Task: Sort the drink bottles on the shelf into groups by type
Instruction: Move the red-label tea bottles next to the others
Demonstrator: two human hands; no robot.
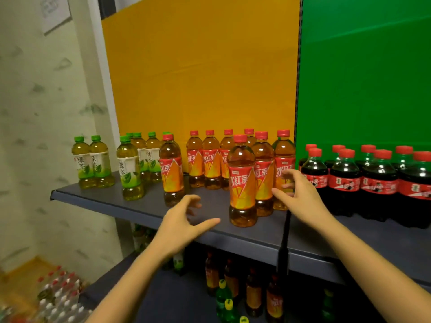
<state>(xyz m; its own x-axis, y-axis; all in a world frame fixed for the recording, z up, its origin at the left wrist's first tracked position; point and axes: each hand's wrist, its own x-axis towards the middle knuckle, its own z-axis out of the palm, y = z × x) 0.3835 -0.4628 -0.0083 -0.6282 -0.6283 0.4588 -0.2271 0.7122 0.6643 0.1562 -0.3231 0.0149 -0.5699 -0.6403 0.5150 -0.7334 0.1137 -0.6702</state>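
On the dark grey shelf stand three groups. Several green-tea bottles with green caps are at the left. Several iced red-tea bottles with red caps fill the middle, one nearest the front and one standing beside the green teas. Dark cola bottles with red labels line the right. My left hand hovers open over the shelf, left of the front red-tea bottle, touching nothing. My right hand is open with fingers spread, just right of that bottle and in front of the red-tea bottles behind it.
An orange panel and a green panel back the shelf. A lower shelf holds more red-tea and green bottles. A black pole stands at the shelf front. Shrink-wrapped water bottles lie on the floor at the left.
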